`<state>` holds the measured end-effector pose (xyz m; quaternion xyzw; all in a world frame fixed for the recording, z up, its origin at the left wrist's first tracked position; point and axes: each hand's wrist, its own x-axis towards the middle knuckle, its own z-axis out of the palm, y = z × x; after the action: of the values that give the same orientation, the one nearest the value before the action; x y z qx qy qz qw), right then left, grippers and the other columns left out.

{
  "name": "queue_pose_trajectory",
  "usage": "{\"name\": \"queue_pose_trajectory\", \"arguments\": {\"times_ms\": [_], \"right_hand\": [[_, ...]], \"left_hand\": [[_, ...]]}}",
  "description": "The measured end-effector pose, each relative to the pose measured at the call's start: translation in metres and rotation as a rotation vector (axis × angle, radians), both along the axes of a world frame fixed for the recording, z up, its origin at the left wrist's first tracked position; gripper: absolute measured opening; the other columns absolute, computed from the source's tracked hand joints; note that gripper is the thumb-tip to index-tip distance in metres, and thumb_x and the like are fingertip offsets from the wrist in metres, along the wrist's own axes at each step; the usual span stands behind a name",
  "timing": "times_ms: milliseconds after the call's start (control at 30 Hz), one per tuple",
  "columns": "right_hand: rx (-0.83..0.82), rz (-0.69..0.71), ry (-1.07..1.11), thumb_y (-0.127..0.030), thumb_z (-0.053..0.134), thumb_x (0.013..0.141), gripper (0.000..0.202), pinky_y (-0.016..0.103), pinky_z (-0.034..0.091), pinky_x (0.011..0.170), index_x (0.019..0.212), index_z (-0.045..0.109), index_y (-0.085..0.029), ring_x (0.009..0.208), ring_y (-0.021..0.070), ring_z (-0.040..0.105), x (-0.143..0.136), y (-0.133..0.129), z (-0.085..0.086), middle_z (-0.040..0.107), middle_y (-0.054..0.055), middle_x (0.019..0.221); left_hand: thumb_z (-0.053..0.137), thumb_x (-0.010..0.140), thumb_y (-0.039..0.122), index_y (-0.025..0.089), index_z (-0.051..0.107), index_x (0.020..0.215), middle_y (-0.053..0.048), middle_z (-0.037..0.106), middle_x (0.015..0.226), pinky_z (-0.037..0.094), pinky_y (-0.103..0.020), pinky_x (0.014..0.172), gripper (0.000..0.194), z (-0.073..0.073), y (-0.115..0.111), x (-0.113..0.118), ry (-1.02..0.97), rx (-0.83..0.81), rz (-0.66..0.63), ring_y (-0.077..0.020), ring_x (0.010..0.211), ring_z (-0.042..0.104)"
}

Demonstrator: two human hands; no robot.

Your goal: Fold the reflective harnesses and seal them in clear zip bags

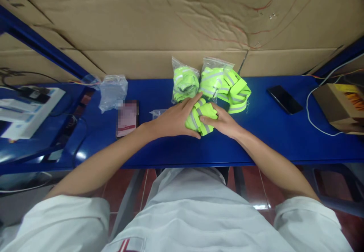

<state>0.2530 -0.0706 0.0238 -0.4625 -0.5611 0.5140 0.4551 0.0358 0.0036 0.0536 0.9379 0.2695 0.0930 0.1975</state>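
Between my two hands is a folded bundle of neon yellow-green reflective strap (pixel 209 119) with grey stripes, just above the blue table. My left hand (pixel 178 117) cups its left side, thumb and fingers curved around it. My right hand (pixel 223 121) grips the right side, with the thumb lying across the front. Right behind the bundle, a clear zip bag (pixel 186 81) holds more of the same strap. Beside that, another filled zip bag (pixel 212 79) touches a loose coil of strap (pixel 237 96). A clear piece of plastic (pixel 157 113) shows partly behind my left hand.
Crumpled clear bags (pixel 113 91) and a card-like pink item (pixel 127 119) lie on the left of the blue table (pixel 176 151). A black phone (pixel 284 99), a white cable (pixel 308 115) and an open cardboard box (pixel 332 108) are on the right. Cardboard (pixel 142 24) walls the back.
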Motion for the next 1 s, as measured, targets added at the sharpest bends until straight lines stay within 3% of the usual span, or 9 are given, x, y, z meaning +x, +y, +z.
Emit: {"name": "queue_pose_trajectory", "arguments": {"times_ms": [67, 200, 267, 400, 467, 600, 800, 1000], "right_hand": [[0.071, -0.022, -0.117, -0.059, 0.080, 0.083, 0.048, 0.034, 0.053, 0.079, 0.109, 0.065, -0.021, 0.089, 0.0235, 0.065, 0.001, 0.001, -0.003, 0.070, 0.002, 0.096], [0.145, -0.196, -0.276, -0.063, 0.080, 0.081, 0.059, 0.034, 0.051, 0.077, 0.120, 0.067, -0.021, 0.084, 0.0234, 0.063, -0.003, 0.000, -0.012, 0.071, 0.002, 0.093], [0.158, -0.240, -0.308, -0.063, 0.081, 0.080, 0.061, 0.035, 0.052, 0.079, 0.124, 0.068, -0.023, 0.085, 0.0238, 0.064, -0.006, -0.002, -0.015, 0.073, 0.003, 0.096], [0.188, -0.361, -0.329, -0.063, 0.083, 0.077, 0.061, 0.038, 0.053, 0.089, 0.122, 0.069, -0.025, 0.096, 0.0279, 0.067, -0.012, -0.007, -0.014, 0.075, 0.005, 0.109], [0.175, -0.403, -0.320, -0.063, 0.084, 0.075, 0.061, 0.040, 0.053, 0.095, 0.121, 0.068, -0.025, 0.102, 0.0300, 0.067, -0.014, -0.010, -0.012, 0.075, 0.006, 0.112], [0.155, -0.417, -0.273, -0.063, 0.083, 0.076, 0.060, 0.042, 0.051, 0.106, 0.120, 0.067, -0.026, 0.113, 0.0315, 0.065, -0.016, -0.012, -0.007, 0.074, 0.006, 0.117], [0.197, -0.531, -0.253, -0.063, 0.076, 0.084, 0.059, 0.041, 0.052, 0.107, 0.124, 0.061, -0.023, 0.116, 0.0306, 0.066, -0.019, -0.009, -0.012, 0.072, 0.009, 0.119], [0.087, -0.314, -0.279, -0.073, 0.046, 0.101, 0.067, 0.046, 0.053, 0.108, 0.140, 0.055, -0.019, 0.126, 0.0337, 0.066, -0.016, -0.005, -0.018, 0.070, 0.014, 0.132]], "left_hand": [[0.090, 0.066, 0.070, 0.023, 0.010, 0.171, -0.022, 0.041, 0.166, 0.049, -0.049, 0.117, 0.141, -0.005, -0.001, 0.001, -0.060, -0.135, 0.061, -0.0417, 0.148, 0.050], [0.091, 0.067, 0.068, 0.025, 0.008, 0.171, -0.017, 0.063, 0.147, 0.056, -0.046, 0.107, 0.140, -0.015, -0.011, 0.005, -0.122, -0.312, 0.199, -0.0393, 0.133, 0.065], [0.090, 0.068, 0.069, 0.025, 0.002, 0.171, -0.016, 0.060, 0.150, 0.056, -0.049, 0.108, 0.142, -0.017, -0.017, 0.005, -0.127, -0.312, 0.206, -0.0415, 0.137, 0.062], [0.091, 0.069, 0.064, 0.025, -0.014, 0.169, -0.021, 0.020, 0.175, 0.048, -0.052, 0.120, 0.150, -0.022, -0.024, 0.003, -0.201, -0.193, 0.106, -0.0429, 0.160, 0.030], [0.097, 0.067, 0.053, 0.027, -0.019, 0.168, -0.023, 0.009, 0.176, 0.048, -0.053, 0.122, 0.156, -0.027, -0.026, 0.004, -0.228, -0.140, 0.080, -0.0414, 0.162, 0.026], [0.097, 0.072, 0.041, 0.033, -0.027, 0.165, -0.025, 0.020, 0.173, 0.052, -0.053, 0.117, 0.155, -0.033, -0.037, 0.009, -0.238, 0.012, 0.118, -0.0404, 0.155, 0.040], [0.090, 0.079, 0.051, 0.024, -0.028, 0.164, -0.028, 0.047, 0.156, 0.056, -0.047, 0.110, 0.148, -0.029, -0.044, 0.024, -0.198, 0.347, 0.237, -0.0401, 0.139, 0.059], [0.085, 0.083, 0.056, 0.018, -0.002, 0.170, -0.023, 0.060, 0.139, 0.057, -0.044, 0.100, 0.129, -0.026, -0.024, 0.029, 0.034, 0.514, 0.221, -0.0383, 0.122, 0.066]]}}
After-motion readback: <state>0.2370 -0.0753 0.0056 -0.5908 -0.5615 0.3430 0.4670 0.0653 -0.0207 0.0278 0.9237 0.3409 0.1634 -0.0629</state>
